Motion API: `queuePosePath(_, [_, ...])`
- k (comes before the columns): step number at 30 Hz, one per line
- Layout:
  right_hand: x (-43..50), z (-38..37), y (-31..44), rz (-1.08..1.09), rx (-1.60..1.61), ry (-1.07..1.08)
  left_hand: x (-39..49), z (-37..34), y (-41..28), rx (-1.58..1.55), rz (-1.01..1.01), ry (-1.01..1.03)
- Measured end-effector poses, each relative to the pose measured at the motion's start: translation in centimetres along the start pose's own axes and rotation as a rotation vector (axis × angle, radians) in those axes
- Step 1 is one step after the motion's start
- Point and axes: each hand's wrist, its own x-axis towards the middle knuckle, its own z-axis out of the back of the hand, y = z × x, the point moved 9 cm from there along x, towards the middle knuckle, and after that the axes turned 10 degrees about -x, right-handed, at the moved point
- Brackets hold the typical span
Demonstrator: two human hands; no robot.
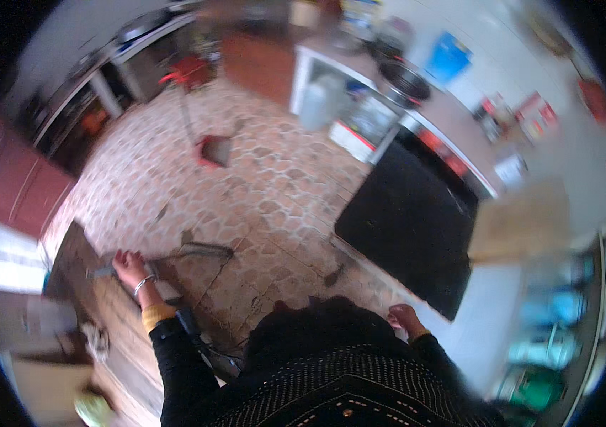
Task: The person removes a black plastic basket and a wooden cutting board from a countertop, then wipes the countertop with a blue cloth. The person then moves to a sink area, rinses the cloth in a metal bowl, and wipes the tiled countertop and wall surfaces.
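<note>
My left hand [131, 268], with a bracelet at the wrist, is over the edge of a wooden tabletop [121, 320]. A blurred grey flat thing [100, 272], perhaps a blade, shows beside its fingers; whether the hand touches it is unclear. My right hand [405, 317] hangs low by my side with curled fingers, near a black panel [409, 224]. A small pale patch shows under that hand, too blurred to name.
A red long-handled dustpan [215, 150] stands on the stone-patterned floor [260, 187]. Along the right runs a counter [452, 123] with a dark pot [404, 82]. A white jug [313, 107] stands beneath it. A pale green vegetable [92, 410] lies at lower left.
</note>
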Motion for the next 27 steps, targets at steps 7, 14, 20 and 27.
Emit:
queuePosePath(7, [-0.9,-3.6,3.1,0.336,-0.365,0.108,-1.9,-13.8,-0.9,0.038,0.068,0.334])
queuePosePath(14, [8.5,-4.9,0.0,-0.243,0.229,0.195,-7.2,-20.1,-0.9,0.238,0.028,0.538])
queuePosePath(20, [22.3,-9.5,11.6,0.541,-0.434,0.290,-4.5,-17.5,-3.0,0.518,-0.110,0.532])
queuePosePath(27, [28.9,-8.9,22.1,0.713,-0.629,0.046,-1.0,-13.7,3.2,0.634,0.032,0.350])
